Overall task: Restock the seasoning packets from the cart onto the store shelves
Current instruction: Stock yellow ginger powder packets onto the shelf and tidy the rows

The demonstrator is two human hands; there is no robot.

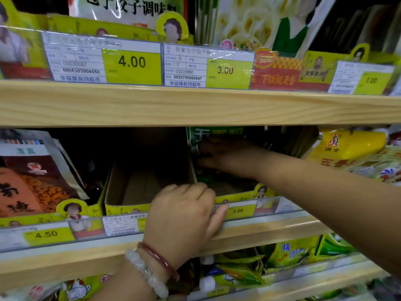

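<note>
Nearest the camera, the left hand (184,216) curls its fingers over the front lip of the green packets' display box (236,197), at the corner it shares with the empty cardboard tray (130,192), its thumb lying along the price rail; two bracelets (152,270) circle that wrist, one pale and beaded, one dark red. It appears to steady the box rather than carry anything. Beyond it, deeper under the wooden shelf board (195,105), the right hand (227,156) reaches in from the right and grips the green seasoning packets (208,135) by their near face, fingers curled round the left edge. The packets stand upright, long axis vertical, printed face toward the aisle, in the right-hand box just past the divider wall from the empty tray. How many the hand holds cannot be told: one printed face shows, and the rest is in shadow. My reading is that the right hand, already on the packets, does the seating, pushing them back and down, while the left hand, lower and nearer, braces the box front. Counted across this shelf level: two hands, one empty tray, one brown bag stack (32,174) at the left, and yellow pouches (347,148) at the right. The cart is not in view.
</note>
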